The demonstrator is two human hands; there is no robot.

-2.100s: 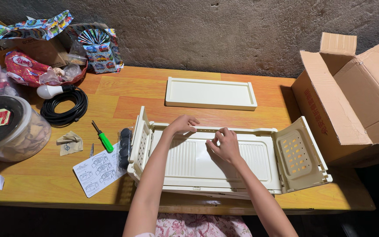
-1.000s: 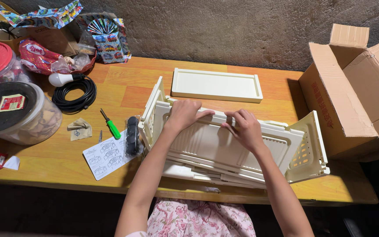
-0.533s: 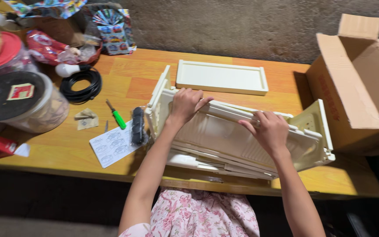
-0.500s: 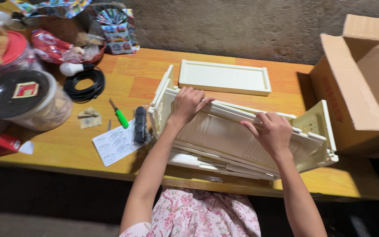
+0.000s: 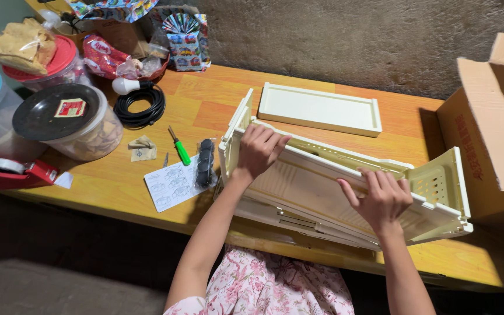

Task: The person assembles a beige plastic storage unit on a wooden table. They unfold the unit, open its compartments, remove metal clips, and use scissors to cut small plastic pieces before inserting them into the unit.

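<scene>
Cream crate [image 5: 316,186] half-unfolded: left hand [image 5: 259,150] and right hand [image 5: 380,198] clamp its long wall; lid [image 5: 319,109] unfitted.

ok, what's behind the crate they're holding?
Behind the crate, a flat cream tray lies on the table, apart from it. Left hand and right hand grip the crate's raised panel, which hides the table just behind it.
</scene>
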